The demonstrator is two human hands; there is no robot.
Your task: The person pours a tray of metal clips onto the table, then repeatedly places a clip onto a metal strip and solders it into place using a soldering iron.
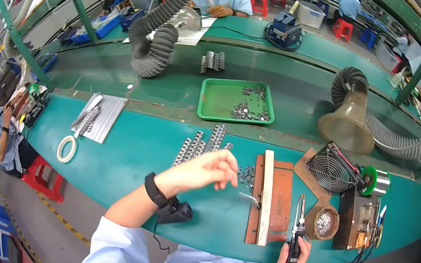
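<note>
My right hand [295,255] is wrapped round the black handle of a soldering iron [296,229] at the front edge of the bench, its metal tip pointing away from me. My left hand [209,170] hangs over the middle of the bench, fingers loosely bent and apart, with nothing visible in them. Just beyond its fingertips lies a pile of small metal parts [247,177]. Behind the hand stand rows of metal parts [198,145], partly hidden by it. A brown board [281,199] carries a pale wooden strip [265,199], with a thin wire-like piece [250,198] at its left side.
A round pot [322,223], a fan [331,170], a solder spool [377,182] and a metal box [355,222] stand at the right. Beyond are a green tray [219,97] with small parts and an extractor funnel [348,124]. A tape roll [66,149] lies left. Co-workers sit nearby.
</note>
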